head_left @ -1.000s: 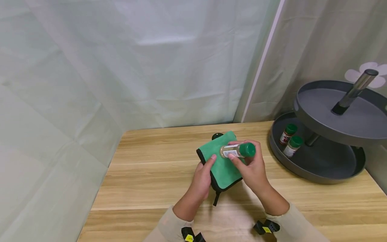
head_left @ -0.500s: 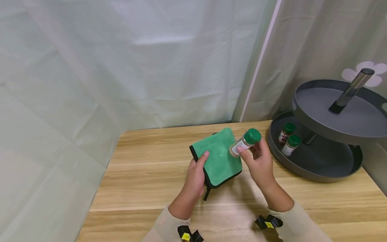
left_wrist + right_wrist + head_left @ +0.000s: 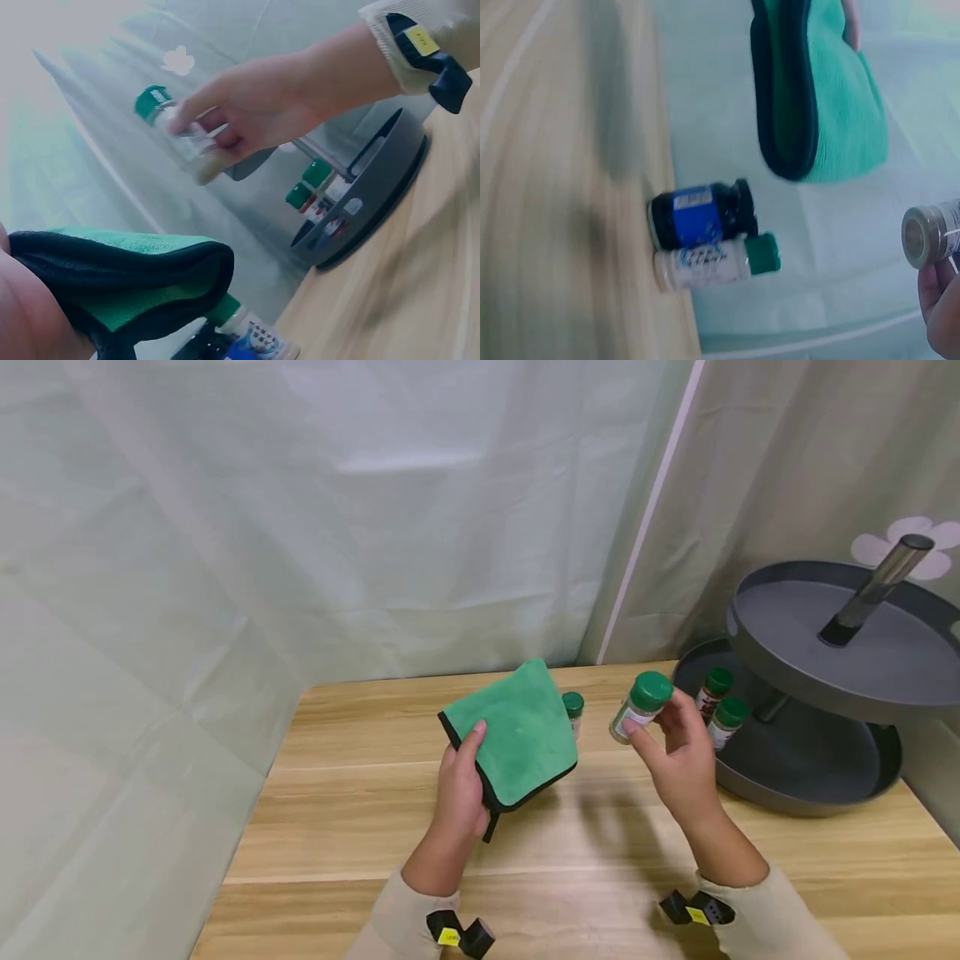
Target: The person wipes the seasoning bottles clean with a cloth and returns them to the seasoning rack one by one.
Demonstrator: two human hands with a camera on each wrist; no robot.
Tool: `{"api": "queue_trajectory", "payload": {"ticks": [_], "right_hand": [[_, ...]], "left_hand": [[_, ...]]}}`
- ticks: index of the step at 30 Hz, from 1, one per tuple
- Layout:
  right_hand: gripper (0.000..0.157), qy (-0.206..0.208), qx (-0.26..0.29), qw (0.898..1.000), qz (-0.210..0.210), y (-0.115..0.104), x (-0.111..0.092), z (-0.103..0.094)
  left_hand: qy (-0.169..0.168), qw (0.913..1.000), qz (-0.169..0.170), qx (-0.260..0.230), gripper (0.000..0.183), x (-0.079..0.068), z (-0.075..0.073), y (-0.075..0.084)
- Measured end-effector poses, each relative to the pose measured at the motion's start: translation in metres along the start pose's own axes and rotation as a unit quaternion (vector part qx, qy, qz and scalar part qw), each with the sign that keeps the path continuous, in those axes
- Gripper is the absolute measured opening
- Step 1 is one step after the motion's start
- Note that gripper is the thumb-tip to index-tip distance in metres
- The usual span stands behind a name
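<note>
My left hand (image 3: pixel 461 789) grips a folded green cloth (image 3: pixel 517 735) with black edging, thumb on top, above the table. In my right hand (image 3: pixel 682 768) a small spice jar (image 3: pixel 633 708) with a green lid is pinched between thumb and fingers, lid up and slightly tilted. The jar is apart from the cloth, to its right. Behind the cloth stands another green-lidded jar (image 3: pixel 573 714), partly hidden. In the right wrist view a dark bottle with a blue label (image 3: pixel 697 216) stands beside that white-labelled jar (image 3: pixel 705 265).
A grey two-tier round tray (image 3: pixel 810 806) stands at the right. Its lower tier holds a red-labelled jar (image 3: pixel 714 692) and a white-labelled jar (image 3: pixel 726 722), both with green lids. Pale curtains (image 3: pixel 450 527) hang behind the wooden table (image 3: pixel 360 827).
My right hand has lifted the jar off the cloth and carried it right toward the tray, turning it more upright. The left hand has moved left with the cloth, exposing the jar behind it.
</note>
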State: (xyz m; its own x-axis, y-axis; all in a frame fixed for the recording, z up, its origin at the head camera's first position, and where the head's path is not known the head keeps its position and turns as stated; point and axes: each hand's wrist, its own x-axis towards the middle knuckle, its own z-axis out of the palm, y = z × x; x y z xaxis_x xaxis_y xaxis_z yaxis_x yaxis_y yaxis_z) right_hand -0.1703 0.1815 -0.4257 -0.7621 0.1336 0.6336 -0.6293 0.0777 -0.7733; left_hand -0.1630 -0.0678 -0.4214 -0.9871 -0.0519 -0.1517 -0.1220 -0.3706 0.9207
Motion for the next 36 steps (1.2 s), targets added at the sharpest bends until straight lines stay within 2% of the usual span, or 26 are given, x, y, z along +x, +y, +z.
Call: {"api": "queue_trajectory", "payload": {"ticks": [6,11,18,28,36], "right_hand": [[0.053,-0.002,-0.034,0.999,0.016,0.004,-0.008,-0.019],[0.055,0.007,-0.077,0.997,0.015,0.009,-0.012,-0.032],[0.055,0.026,-0.131,0.988,0.081,0.012,-0.018,-0.056],[0.055,0.055,-0.201,0.97,0.123,0.017,-0.027,-0.094],[0.055,0.095,-0.206,0.965,0.128,0.022,-0.028,-0.119]], "left_hand": [[0.032,0.9993,0.007,-0.015,0.05,0.004,-0.005,0.005],[0.047,0.9979,0.026,-0.037,0.048,0.007,-0.009,0.008],[0.042,0.9955,0.059,-0.062,0.044,0.011,-0.016,0.009],[0.047,0.9952,0.06,-0.062,0.042,0.014,-0.021,0.011],[0.048,0.9957,0.048,-0.064,0.043,0.016,-0.021,0.012]]}}
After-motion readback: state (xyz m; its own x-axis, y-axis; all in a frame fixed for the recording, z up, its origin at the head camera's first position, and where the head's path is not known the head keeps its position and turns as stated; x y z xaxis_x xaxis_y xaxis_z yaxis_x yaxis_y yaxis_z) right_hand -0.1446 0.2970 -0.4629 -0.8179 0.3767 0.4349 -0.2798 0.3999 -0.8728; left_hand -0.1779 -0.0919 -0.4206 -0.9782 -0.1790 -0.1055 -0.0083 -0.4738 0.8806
